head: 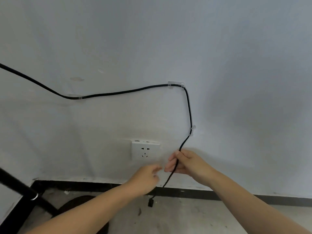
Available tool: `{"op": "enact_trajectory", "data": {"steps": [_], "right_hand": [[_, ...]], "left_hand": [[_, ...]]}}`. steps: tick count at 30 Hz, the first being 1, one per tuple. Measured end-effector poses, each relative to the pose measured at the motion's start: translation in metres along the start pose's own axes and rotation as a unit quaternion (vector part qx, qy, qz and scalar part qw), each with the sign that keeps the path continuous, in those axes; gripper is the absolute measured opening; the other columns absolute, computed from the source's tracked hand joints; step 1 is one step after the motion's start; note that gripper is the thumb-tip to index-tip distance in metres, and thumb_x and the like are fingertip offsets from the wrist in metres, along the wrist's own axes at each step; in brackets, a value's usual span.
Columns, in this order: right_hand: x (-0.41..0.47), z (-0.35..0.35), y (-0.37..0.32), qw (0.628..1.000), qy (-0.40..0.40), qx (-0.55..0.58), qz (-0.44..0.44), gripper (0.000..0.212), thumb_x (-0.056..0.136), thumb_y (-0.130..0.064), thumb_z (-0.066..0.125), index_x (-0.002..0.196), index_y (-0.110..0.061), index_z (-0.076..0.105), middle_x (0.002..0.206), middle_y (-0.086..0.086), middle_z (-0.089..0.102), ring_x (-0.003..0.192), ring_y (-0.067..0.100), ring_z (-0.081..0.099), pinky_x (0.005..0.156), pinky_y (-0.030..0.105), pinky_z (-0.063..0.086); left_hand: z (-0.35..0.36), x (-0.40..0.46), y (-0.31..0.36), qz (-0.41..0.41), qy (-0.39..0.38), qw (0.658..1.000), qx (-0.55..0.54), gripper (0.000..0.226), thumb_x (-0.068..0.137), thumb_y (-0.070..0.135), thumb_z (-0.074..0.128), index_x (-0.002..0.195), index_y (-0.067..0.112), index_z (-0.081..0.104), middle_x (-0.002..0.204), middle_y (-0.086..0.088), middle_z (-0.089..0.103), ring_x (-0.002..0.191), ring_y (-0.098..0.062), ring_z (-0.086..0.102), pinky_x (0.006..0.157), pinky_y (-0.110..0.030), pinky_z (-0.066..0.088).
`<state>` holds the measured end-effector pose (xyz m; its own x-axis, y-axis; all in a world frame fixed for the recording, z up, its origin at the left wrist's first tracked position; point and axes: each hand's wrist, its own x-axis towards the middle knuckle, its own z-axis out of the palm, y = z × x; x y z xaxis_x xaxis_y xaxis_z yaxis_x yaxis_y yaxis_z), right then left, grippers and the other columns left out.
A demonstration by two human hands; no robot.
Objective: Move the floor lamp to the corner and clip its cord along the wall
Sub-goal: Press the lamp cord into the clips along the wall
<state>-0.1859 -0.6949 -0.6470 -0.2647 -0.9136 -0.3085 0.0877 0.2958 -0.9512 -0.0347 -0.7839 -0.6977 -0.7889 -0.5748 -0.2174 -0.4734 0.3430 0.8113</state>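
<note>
1. Just below the lowest clear plastic clip (192, 130), the right hand (184, 163) pinched the thin black lamp cord (188, 105) between thumb and fingers.
2. From that pinch the cord's long axis ran toward 7 o'clock, ending in a small black plug (150, 203) dangling near the floor.
3. At 9 o'clock, just beside, the left hand (146, 179) hovered loosely curled, holding nothing, and nearer the plug.
4. At 10 o'clock sat the white wall socket (145, 152), likely the plug's destination.
</note>
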Motion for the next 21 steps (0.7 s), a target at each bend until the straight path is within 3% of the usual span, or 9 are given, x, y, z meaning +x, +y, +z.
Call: {"op": "enact_trajectory", "data": {"steps": [2, 4, 7, 9, 13, 16, 21], "right_hand": [[0.005, 0.003, 0.002, 0.998, -0.016, 0.05, 0.018, 0.037, 0.103, -0.02, 0.032, 0.083, -0.006, 0.059, 0.071, 0.007, 0.075, 0.076, 0.023, 0.073, 0.077, 0.031, 0.06], [0.01, 0.004, 0.006, 0.997, -0.017, 0.063, 0.031, 0.036, 0.102, -0.02, 0.034, 0.078, -0.008, 0.058, 0.071, 0.008, 0.075, 0.077, 0.022, 0.073, 0.075, 0.031, 0.06], [0.014, 0.003, 0.026, 0.997, -0.025, -0.032, 0.072, 0.033, 0.1, -0.021, 0.041, 0.072, -0.012, 0.057, 0.081, 0.008, 0.073, 0.081, 0.017, 0.072, 0.077, 0.031, 0.059], [0.015, 0.0, 0.044, 0.987, -0.023, -0.103, 0.125, 0.032, 0.098, -0.024, 0.046, 0.071, -0.013, 0.06, 0.085, 0.006, 0.072, 0.083, 0.015, 0.072, 0.076, 0.031, 0.058], [0.028, -0.001, 0.062, 0.981, -0.013, -0.093, 0.171, 0.028, 0.096, -0.025, 0.05, 0.076, -0.01, 0.063, 0.081, 0.007, 0.071, 0.076, 0.016, 0.073, 0.065, 0.028, 0.06], [0.043, 0.006, 0.069, 0.981, 0.047, -0.099, 0.158, 0.023, 0.094, -0.021, 0.053, 0.079, -0.009, 0.065, 0.076, 0.008, 0.07, 0.061, 0.011, 0.071, 0.056, 0.025, 0.059], [0.059, 0.018, 0.088, 0.977, 0.115, -0.01, 0.181, 0.012, 0.091, -0.014, 0.059, 0.091, -0.004, 0.066, 0.075, 0.009, 0.07, 0.06, 0.014, 0.07, 0.053, 0.024, 0.059]], "left_hand": [[0.016, -0.004, -0.019, -0.008, -0.106, 0.994, -0.01, 0.032, 0.093, 0.021, 0.045, 0.124, 0.025, 0.054, 0.126, 0.011, 0.049, 0.118, -0.009, 0.049, 0.098, -0.019, 0.036], [0.026, -0.009, -0.033, -0.021, -0.143, 0.989, -0.029, 0.021, 0.096, 0.03, 0.041, 0.091, 0.024, 0.061, 0.105, 0.009, 0.064, 0.113, -0.017, 0.057, 0.098, -0.028, 0.04], [0.027, -0.016, -0.066, -0.071, -0.12, 0.989, -0.039, 0.034, 0.098, 0.03, 0.036, 0.068, 0.023, 0.049, 0.06, 0.011, 0.063, 0.076, -0.02, 0.063, 0.082, -0.037, 0.048], [0.019, -0.021, -0.092, -0.091, -0.124, 0.988, 0.014, 0.032, 0.098, 0.03, 0.036, 0.069, 0.024, 0.047, 0.061, 0.009, 0.057, 0.063, -0.009, 0.055, 0.074, -0.027, 0.047], [0.005, -0.012, -0.126, -0.084, -0.089, 0.988, 0.095, 0.029, 0.097, 0.028, 0.041, 0.07, 0.026, 0.049, 0.072, 0.008, 0.057, 0.069, -0.006, 0.053, 0.067, -0.017, 0.039], [0.005, 0.006, -0.131, -0.108, -0.065, 0.99, 0.062, 0.029, 0.096, 0.028, 0.043, 0.07, 0.026, 0.055, 0.07, 0.006, 0.061, 0.068, -0.007, 0.056, 0.064, -0.017, 0.04], [0.027, 0.028, -0.128, -0.126, -0.047, 0.991, -0.007, 0.031, 0.098, 0.028, 0.04, 0.08, 0.018, 0.064, 0.051, 0.002, 0.052, 0.046, -0.006, 0.048, 0.058, -0.021, 0.04]]}}
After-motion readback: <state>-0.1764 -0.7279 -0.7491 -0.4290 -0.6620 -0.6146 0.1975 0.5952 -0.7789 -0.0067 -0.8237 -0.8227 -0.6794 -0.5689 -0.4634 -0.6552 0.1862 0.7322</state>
